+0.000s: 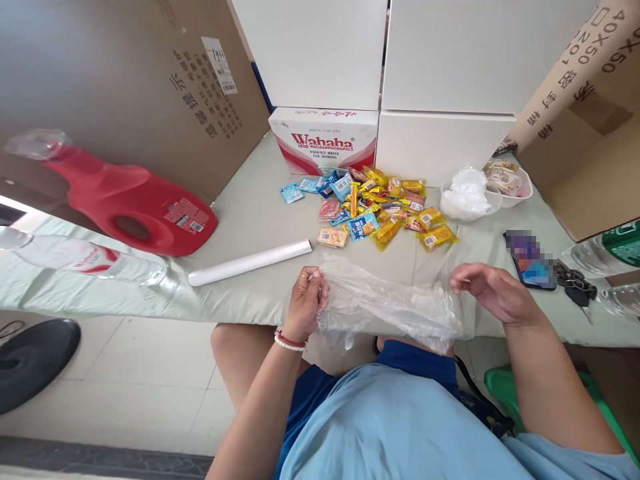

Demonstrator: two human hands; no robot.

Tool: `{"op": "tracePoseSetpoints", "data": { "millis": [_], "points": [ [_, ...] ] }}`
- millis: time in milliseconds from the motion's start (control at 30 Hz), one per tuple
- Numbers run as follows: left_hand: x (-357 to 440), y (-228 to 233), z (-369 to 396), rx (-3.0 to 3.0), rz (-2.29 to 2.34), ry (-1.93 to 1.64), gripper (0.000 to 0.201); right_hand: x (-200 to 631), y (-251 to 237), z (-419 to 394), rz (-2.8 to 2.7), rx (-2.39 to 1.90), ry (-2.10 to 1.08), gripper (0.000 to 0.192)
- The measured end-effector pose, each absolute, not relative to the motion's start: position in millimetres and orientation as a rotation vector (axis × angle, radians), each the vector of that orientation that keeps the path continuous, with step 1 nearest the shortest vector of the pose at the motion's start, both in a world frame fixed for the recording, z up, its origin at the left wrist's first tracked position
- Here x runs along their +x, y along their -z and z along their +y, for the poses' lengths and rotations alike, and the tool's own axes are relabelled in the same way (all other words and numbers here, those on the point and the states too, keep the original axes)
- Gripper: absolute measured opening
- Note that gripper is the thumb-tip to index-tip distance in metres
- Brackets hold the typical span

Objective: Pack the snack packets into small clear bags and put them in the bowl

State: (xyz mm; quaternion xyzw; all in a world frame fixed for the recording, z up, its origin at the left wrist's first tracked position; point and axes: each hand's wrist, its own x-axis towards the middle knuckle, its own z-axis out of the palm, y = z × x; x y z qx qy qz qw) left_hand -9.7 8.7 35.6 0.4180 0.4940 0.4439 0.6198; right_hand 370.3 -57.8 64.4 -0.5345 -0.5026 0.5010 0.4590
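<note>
My left hand (309, 300) is closed on one end of a clear plastic bag (390, 300), which stretches out to the right over the table's front edge. Just past the bag's other end is my right hand (493, 290), its fingers curved and apart with nothing seen in them. Beyond the bag lies a pile of small wrapped snacks (387, 207) in yellow, blue and red packets. A white roll (250, 263) rests on the cloth left of my left hand.
Left stand a red jug (135, 193) and a lying water bottle (90, 257). At the back is a Wahaha box (327, 141). Right are white plastic bags in a bowl (467, 197), a snack container (510, 181), a phone (531, 260) and keys (577, 283). Cardboard boxes flank both sides.
</note>
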Motion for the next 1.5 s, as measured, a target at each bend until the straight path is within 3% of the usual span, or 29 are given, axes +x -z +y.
{"op": "tracePoseSetpoints", "data": {
  "millis": [233,333,533,600,667,733,933,1100,1200,1333,1433,1500],
  "points": [
    [7,-26,19,1.083,1.065,-0.927,0.044,288,-57,4,-1.727,-1.338,-1.573,0.053],
    [0,-20,19,1.058,1.100,-0.949,0.050,260,-49,11,-1.629,-1.293,-1.661,0.049],
    [-14,-11,-4,1.047,1.142,-0.905,0.110,249,-36,13,-0.940,-1.356,-1.620,0.052],
    [-15,-13,-8,0.970,1.197,-0.872,0.099,253,-32,13,-0.838,-1.375,-1.635,0.054],
    [-19,-17,-8,0.868,1.231,-0.846,0.069,260,-28,14,-0.840,-1.410,-1.614,0.054],
    [-28,-23,-3,0.816,1.227,-0.825,0.052,271,-25,16,-0.919,-1.460,-1.571,0.053],
    [-72,-34,17,0.994,1.285,-0.588,0.048,304,-20,25,-1.254,-1.580,-1.497,0.047],
    [-65,-52,7,1.622,1.993,-0.913,0.025,303,-9,37,-1.617,-1.563,-1.212,0.039],
    [-33,-63,-3,2.143,1.773,-1.082,0.022,295,-9,52,-1.869,-1.453,-1.122,0.033],
    [9,-46,6,2.526,1.228,-0.637,0.030,285,-35,75,-2.232,-1.471,-0.810,0.016],
    [27,-15,16,2.568,1.287,-0.362,0.042,273,-57,68,-2.245,-1.636,-0.247,0.026],
    [32,1,16,2.576,1.378,-0.329,0.050,260,-59,45,-2.199,-1.621,-0.063,0.037]
  ]
}}
